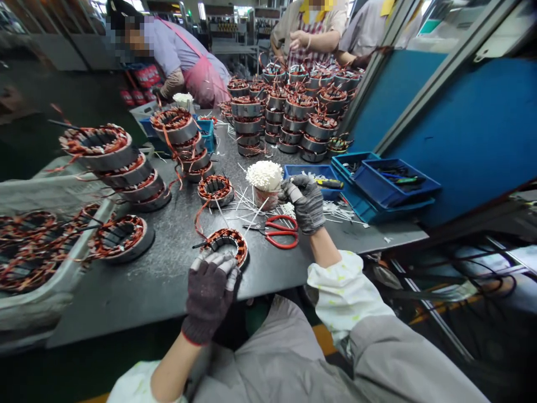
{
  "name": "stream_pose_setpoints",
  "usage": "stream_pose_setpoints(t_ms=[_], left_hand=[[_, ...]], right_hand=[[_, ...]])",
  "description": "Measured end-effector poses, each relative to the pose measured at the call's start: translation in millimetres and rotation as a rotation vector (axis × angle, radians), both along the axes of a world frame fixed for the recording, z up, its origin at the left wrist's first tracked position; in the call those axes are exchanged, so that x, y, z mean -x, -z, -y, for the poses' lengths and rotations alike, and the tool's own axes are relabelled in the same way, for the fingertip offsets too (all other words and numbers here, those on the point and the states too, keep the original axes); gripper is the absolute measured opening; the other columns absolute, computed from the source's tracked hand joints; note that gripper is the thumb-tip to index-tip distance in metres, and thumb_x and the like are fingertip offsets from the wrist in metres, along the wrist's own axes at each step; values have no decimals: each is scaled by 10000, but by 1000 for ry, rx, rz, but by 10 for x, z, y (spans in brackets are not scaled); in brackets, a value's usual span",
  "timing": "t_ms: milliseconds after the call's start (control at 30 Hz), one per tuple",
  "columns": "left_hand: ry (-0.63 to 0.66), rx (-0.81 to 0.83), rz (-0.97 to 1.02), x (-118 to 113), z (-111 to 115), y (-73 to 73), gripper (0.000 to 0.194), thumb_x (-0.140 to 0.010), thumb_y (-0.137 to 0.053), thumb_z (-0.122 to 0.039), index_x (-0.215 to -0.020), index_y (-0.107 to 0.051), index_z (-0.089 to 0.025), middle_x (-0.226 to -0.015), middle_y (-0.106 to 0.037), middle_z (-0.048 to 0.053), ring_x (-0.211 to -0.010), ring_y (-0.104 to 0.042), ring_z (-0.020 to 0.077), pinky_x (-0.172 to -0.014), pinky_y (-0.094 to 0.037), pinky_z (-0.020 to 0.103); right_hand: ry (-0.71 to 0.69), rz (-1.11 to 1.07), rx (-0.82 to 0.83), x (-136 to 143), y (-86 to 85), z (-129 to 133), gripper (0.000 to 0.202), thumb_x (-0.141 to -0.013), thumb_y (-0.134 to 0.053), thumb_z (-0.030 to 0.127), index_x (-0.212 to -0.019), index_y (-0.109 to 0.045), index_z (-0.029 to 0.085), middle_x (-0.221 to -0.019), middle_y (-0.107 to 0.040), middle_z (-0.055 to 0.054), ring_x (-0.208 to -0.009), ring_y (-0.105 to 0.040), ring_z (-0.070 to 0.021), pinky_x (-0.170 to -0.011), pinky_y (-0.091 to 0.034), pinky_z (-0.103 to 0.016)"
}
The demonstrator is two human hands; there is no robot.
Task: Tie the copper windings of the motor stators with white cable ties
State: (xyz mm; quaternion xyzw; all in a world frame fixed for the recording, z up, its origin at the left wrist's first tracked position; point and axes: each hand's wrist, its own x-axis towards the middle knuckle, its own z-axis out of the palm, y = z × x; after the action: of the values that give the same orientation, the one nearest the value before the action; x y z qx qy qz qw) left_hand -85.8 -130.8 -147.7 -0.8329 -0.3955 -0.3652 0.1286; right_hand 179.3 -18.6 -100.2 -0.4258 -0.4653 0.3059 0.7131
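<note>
My left hand [211,291], in a dark glove with pale fingertips, grips the near rim of a motor stator [240,246] wound with copper wire. The stator lies flat at the table's front edge, and the fingers cover its near side. In a grey glove, my right hand [305,202] is curled beside a cup [265,199] packed with white-tipped sticks [264,174]. Its fingers are bent together; what they hold, if anything, is hidden. Red-handled scissors [282,232] lie between the hands. Another single stator [215,191] rests just behind the gripped one.
Stator stacks [138,179] stand at the left and more stacks [289,117] at the back. A pale crate [90,246] of stators borders the table [168,291] at left. Blue trays [394,182] sit at right. Loose white sticks [239,204] litter the top. Co-workers [184,56] stand beyond.
</note>
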Motion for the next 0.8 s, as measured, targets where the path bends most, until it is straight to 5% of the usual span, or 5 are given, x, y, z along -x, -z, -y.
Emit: stream_pose_setpoints(t_ms=[300,700,800], left_hand=[[-61,24,-39,-105,-42,-15,169,-934,-578,-190,-1101,-601,-185,-1134,-742,93,-1174,-646,260,-1096,-404,484],[-56,-32,-27,-90,-50,-41,122,-938,-592,-192,-1059,-610,-185,-993,-738,74,-1060,-668,267,-1038,-437,471],[-50,-40,-23,-71,-49,-19,134,-931,-593,-171,-1063,-613,-184,-1001,-736,74,-1064,-661,268,-1026,-440,469]], right_hand=[[-5,193,-10,27,150,973,198,-806,-791,381,-896,-712,224,-874,-761,-35,-797,-747,-195,-705,-638,-335],[-95,464,-264,-34,125,1105,101,-923,-668,230,-979,-747,262,-935,-766,-38,-916,-736,-196,-832,-616,-351],[-116,612,-253,37,252,1174,188,-974,-569,206,-1054,-730,261,-959,-766,-45,-953,-737,-182,-851,-610,-313]])
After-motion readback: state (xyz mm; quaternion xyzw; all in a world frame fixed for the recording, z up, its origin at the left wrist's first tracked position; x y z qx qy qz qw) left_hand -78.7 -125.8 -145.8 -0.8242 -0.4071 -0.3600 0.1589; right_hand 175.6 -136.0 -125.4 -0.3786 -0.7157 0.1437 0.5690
